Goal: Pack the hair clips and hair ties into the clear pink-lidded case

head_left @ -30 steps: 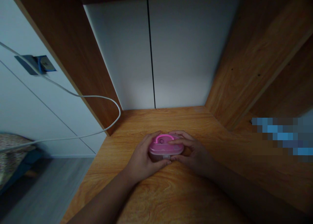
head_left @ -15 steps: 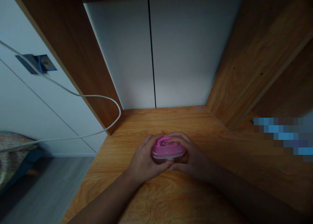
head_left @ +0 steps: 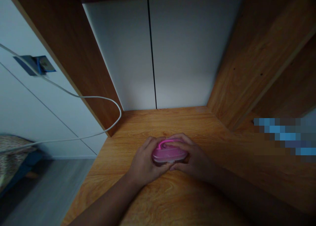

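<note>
A small plastic box (head_left: 170, 157) with a pink lid (head_left: 177, 152) and a pink loop handle (head_left: 163, 143) is grasped between both hands, at the middle of the wooden desktop (head_left: 172, 196) and toward its front edge. Whether its base touches the desktop is hidden by the fingers.

The left end of the box is cupped by the left hand (head_left: 145, 162), and the right end is gripped by the right hand (head_left: 195, 157), with its fingers (head_left: 179, 143) laid across the lid. Both hands are closed firmly around the box, with their fingertips meeting near its front.

At 12 o'clock, a white cabinet back panel (head_left: 187, 55) rises behind the desktop, flanked by wooden side panels at 10 (head_left: 74, 71) and 2 o'clock (head_left: 247, 71). A white cable (head_left: 98, 97) loops at 10 o'clock from a wall socket (head_left: 36, 64) — bedding (head_left: 12, 150) lies at 9 o'clock, beyond the desk, and a pixelated patch (head_left: 283, 137) at 3 o'clock cannot be made out.
</note>
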`<action>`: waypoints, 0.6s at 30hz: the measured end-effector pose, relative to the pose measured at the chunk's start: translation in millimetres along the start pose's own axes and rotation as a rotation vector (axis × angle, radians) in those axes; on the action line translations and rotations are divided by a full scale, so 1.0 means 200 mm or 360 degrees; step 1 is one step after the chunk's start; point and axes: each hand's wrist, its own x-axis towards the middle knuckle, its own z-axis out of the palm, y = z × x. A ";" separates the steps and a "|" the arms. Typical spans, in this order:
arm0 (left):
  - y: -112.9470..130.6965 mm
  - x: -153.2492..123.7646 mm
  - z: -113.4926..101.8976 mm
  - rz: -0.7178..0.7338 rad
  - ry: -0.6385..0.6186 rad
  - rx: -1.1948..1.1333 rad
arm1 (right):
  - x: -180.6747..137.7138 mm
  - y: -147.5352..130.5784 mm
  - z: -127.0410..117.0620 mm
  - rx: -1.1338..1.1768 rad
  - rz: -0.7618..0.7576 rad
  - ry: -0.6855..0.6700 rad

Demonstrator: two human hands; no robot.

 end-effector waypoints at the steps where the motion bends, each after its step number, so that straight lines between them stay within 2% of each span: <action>1: 0.00 0.00 0.00 0.0007 0.0006 -0.0009 | 0.00 0.00 0.00 -0.0014 -0.0010 0.0000; 9: -0.06 -0.01 0.00 -0.0040 -0.0002 -0.0085 | -0.03 0.00 -0.04 -0.0052 -0.0122 -0.0040; 13: -0.09 -0.01 0.01 -0.0123 -0.0010 -0.0097 | -0.02 0.02 -0.05 -0.0088 -0.0144 0.0026; 16: -0.11 -0.01 0.02 -0.0160 0.0062 -0.0039 | 0.01 0.07 -0.07 -0.0273 -0.0029 0.0220; 18: -0.13 -0.01 0.02 -0.0201 0.0114 -0.0008 | 0.02 0.13 -0.11 -0.0469 0.0113 0.0477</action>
